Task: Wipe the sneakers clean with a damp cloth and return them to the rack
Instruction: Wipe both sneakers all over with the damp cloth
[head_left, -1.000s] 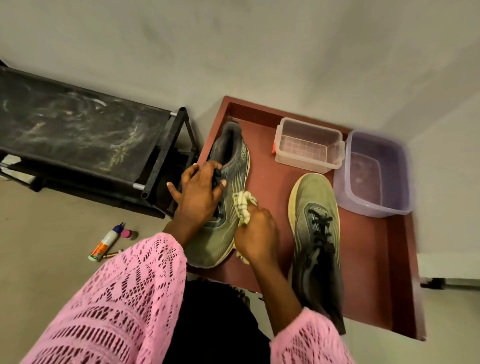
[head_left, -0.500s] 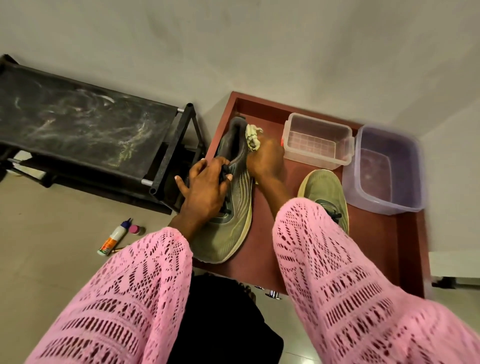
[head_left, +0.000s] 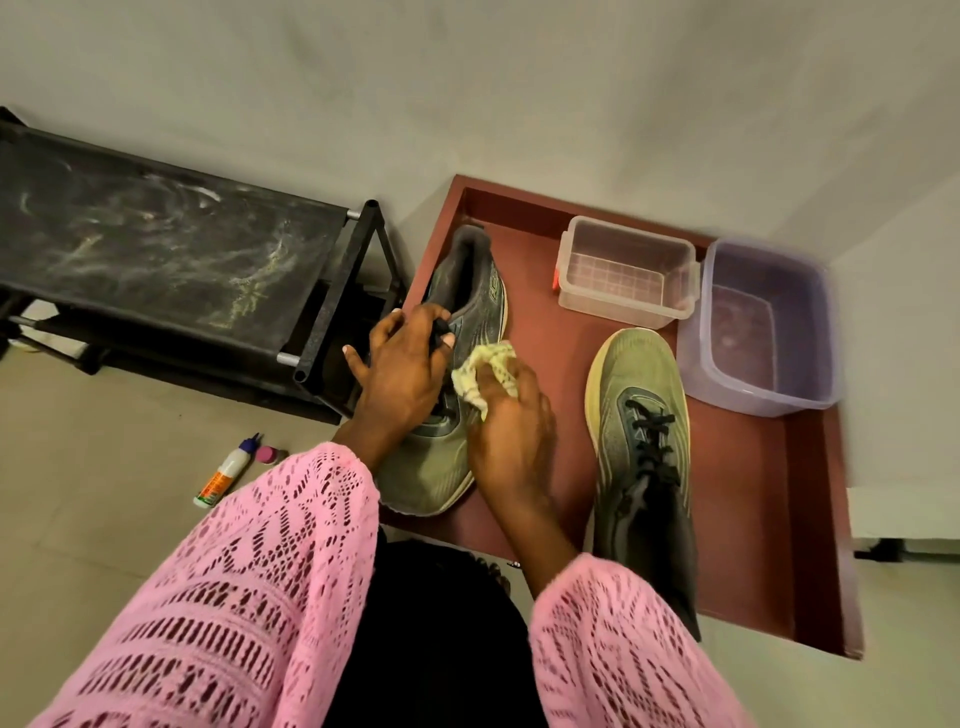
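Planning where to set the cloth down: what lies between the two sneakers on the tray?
In the head view, the right hand gripping the cloth fills the upper gap between the left sneaker and right sneaker; the rest is bare tray.

Pale walls (head_left: 519, 78), beige tiled floor (head_left: 104, 467)

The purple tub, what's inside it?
The purple tub seems to hold a little water at the bottom; nothing else shows inside. The picture is blurry there, so how deep the water is cannot be told.
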